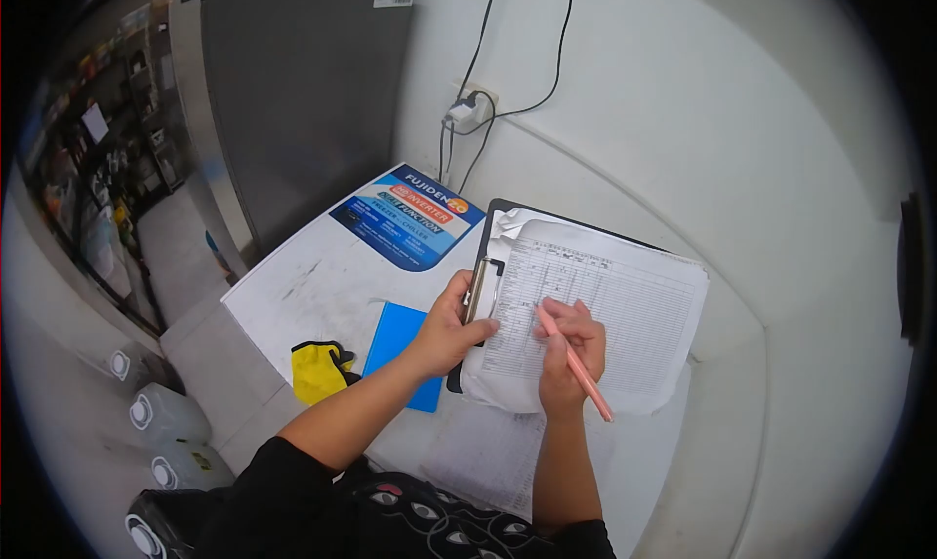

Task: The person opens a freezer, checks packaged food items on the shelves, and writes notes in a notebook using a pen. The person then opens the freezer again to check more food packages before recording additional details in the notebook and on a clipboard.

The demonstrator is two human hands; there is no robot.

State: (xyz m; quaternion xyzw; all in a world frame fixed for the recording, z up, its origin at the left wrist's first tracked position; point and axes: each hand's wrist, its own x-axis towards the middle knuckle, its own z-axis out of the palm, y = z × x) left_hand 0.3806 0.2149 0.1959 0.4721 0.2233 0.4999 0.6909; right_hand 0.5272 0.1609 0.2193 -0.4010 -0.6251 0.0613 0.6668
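My left hand (452, 330) grips a black clipboard (455, 376) by its left edge, the thumb lying on top beside the metal clip. Several printed sheets (634, 315) with table rows and columns are held on the board, their edges curled. In my right hand (571, 359) is a pink pen (589, 381), its tip pointing at the left columns of the top sheet. Whether the tip touches the paper I cannot tell. A blue folder or notebook (393, 330) lies partly under my left forearm. Left of it rests a yellow and black glove (320, 372).
The white freezer top (283, 291) carries a Fujidenzo label (405, 218). Another printed sheet (483, 457) lies near my body. A wall outlet (468, 110) with plugs and hanging cords is behind. Several plastic jugs (171, 413) stand on the floor at left, near a grey cabinet (303, 100).
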